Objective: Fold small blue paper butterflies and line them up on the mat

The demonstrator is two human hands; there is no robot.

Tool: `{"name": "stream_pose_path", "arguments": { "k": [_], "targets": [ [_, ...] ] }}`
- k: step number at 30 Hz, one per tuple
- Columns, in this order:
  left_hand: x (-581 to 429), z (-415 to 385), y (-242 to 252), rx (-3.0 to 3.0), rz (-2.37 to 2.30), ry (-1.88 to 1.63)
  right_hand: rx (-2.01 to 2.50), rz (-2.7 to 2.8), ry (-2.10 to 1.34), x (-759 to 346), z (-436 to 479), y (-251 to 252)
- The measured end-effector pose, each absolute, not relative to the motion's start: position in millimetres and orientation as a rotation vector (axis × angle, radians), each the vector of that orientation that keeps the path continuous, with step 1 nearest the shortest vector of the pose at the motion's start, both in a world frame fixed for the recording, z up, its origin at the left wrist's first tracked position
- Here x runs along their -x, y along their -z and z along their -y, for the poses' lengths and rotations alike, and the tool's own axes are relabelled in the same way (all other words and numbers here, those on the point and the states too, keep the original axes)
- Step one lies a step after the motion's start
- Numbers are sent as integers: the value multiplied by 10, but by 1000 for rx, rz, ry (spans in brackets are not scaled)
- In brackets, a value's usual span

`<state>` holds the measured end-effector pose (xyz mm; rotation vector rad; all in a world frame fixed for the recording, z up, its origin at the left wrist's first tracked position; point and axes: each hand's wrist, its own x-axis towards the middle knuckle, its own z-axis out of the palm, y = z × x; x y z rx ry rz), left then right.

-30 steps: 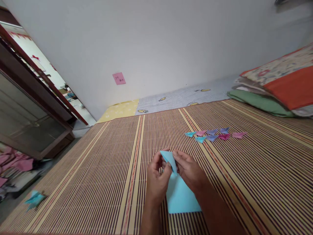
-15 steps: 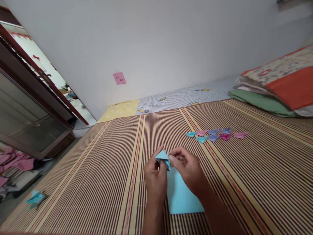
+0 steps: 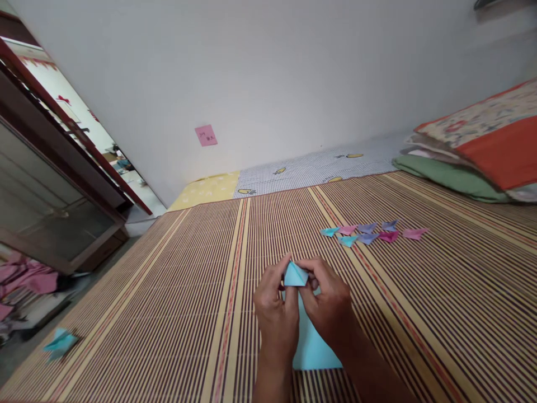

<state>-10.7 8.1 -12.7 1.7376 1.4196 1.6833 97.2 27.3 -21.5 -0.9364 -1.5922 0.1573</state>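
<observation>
A small piece of light-blue folded paper (image 3: 296, 274), shaped like a triangle with a crease down its middle, is held up between both hands. My left hand (image 3: 274, 299) pinches its left side, thumb below and index finger above. On the other side, my right hand (image 3: 327, 294) grips the right edge in the same way. Under the hands lies a flat light-blue sheet (image 3: 316, 350) on the striped mat (image 3: 176, 313), partly covered by my wrists.
Several small folded paper pieces (image 3: 367, 237) in blue, pink and purple sit in rows farther right. A crumpled blue paper (image 3: 61, 342) lies at the lower left. Folded bedding (image 3: 482, 151) is stacked at the right, and a pink note (image 3: 206, 135) is on the wall.
My right hand has closed on the folded paper's right side. The paper has turned and moved slightly right, now showing a creased triangular face. My left hand has shifted slightly right with it.
</observation>
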Motion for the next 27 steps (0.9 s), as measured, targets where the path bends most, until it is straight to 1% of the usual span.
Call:
{"name": "stream_pose_path", "arguments": {
  "k": [3, 5, 9, 20, 27],
  "targets": [
    [49, -53, 141, -1596, -1498, -1731, 924, 1567, -110, -970, -263, 224],
    [35, -46, 153, -1518, -1518, -1688, 935, 1542, -103, -973, -263, 221],
    [54, -51, 168, -1592, -1500, -1581, 928, 1534, -110, -977, -280, 203],
    [57, -18, 127, -1561, -1334, -1616, 818, 1550, -113, -974, -276, 240],
    [99, -20, 56, -1390, -1326, -1437, 826, 1503, -52, -977, -288, 222]
  ]
}}
